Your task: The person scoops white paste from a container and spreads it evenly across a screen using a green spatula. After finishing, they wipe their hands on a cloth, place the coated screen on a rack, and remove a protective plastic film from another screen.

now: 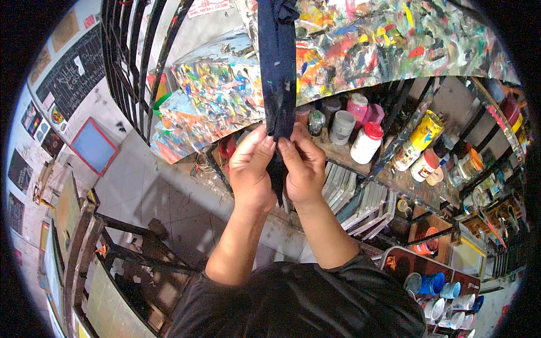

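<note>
A long navy-blue cloth [277,73] with small pale specks runs from the top of the view, over a paint-smeared curved worktop [360,39], down to my two hands at the centre. My left hand [251,166] pinches the cloth with thumb and fingers from the left. My right hand [304,163] grips it just beside, thumb on top. The two thumbs are close together at the cloth's lower part, and a dark piece of it hangs between my palms. The fingers under the cloth are partly hidden.
Below the worktop, shelves hold paint jars [366,143] and a yellow tube [418,141], with stacked frames [360,203] underneath. Paint pots [433,284] stand on a rack at lower right. Boards on a dark stand [107,281] are at lower left. A red-edged screen [94,145] leans at left.
</note>
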`<act>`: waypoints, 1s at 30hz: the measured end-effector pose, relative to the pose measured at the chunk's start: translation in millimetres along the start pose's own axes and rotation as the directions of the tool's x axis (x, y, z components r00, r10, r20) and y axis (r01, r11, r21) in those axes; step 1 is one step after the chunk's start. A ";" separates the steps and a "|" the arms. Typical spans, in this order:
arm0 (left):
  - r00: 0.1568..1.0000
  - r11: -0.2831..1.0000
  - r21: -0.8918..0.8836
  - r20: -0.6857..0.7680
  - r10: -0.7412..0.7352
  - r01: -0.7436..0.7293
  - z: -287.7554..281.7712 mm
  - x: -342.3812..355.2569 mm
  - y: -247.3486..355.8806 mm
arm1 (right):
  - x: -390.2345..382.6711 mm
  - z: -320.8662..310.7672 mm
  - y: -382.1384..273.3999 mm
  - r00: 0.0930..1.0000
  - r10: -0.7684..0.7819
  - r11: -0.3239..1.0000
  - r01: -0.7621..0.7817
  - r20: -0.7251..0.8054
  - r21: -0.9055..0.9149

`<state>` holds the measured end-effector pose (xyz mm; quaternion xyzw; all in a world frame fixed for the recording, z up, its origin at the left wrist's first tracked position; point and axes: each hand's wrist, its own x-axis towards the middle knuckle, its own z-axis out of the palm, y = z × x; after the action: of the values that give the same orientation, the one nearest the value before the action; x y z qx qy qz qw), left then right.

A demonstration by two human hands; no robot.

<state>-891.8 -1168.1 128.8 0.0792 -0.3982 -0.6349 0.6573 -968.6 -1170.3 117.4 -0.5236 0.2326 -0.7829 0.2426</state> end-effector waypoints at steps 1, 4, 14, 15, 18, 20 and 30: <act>0.997 0.999 0.033 -0.066 -0.031 0.033 0.2 -2.8 -0.2 | -5.4 -1.5 4.2 1.000 0.003 1.000 -0.003 0.007 -0.003; 0.996 0.992 -0.093 0.033 -0.082 0.085 -8.6 -5.4 -5.6 | -15.6 -1.1 2.1 0.999 0.040 0.997 -0.041 -0.006 -0.069; 0.985 0.979 -0.114 -0.021 -0.173 0.170 -19.8 -5.7 -17.6 | -37.7 -19.2 15.8 0.972 0.208 0.978 -0.209 0.111 -0.002; 0.985 0.981 -0.090 -0.019 -0.174 0.172 -21.8 -3.9 -17.3 | -39.1 -20.1 14.5 0.962 0.247 0.954 -0.263 0.119 0.146; 0.987 0.986 0.061 -0.056 -0.149 0.152 -19.7 -0.3 -5.6 | -42.2 -22.9 9.8 0.939 0.304 0.848 -0.343 0.159 0.404; 0.996 0.980 0.178 -0.013 -0.088 0.089 -18.0 3.0 -4.9 | -42.0 -28.7 8.6 0.943 0.286 0.881 -0.329 0.170 0.340; 0.950 0.939 0.328 0.312 0.001 -0.108 -35.7 -6.4 -16.4 | -25.4 -22.0 9.0 0.967 0.237 0.966 -0.245 -0.094 -0.079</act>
<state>-881.4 -1179.7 92.2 0.0808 -0.6016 -0.5422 0.5811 -979.4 -1159.0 86.3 -0.4685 0.3394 -0.7576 0.3023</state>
